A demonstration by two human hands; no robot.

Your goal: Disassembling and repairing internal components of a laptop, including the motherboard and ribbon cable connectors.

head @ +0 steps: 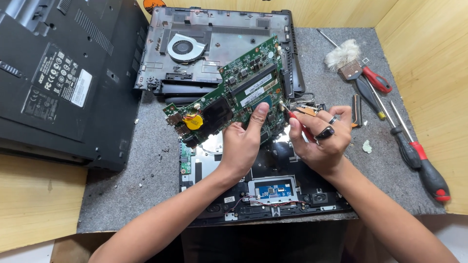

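We see the left hand (pixel 240 146) pinching the green motherboard (pixel 229 95) tilted above the open laptop chassis (pixel 273 195) while the right hand (pixel 319 141) grips a red-handled screwdriver (pixel 292 117), tip probably at the board's edge; keep it steady.

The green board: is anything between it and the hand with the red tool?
Nothing visible. The left hand holds the green circuit board tilted above the open laptop base. The right hand holds a small red-handled tool whose tip already meets the board's edge, with no cable or part between them.
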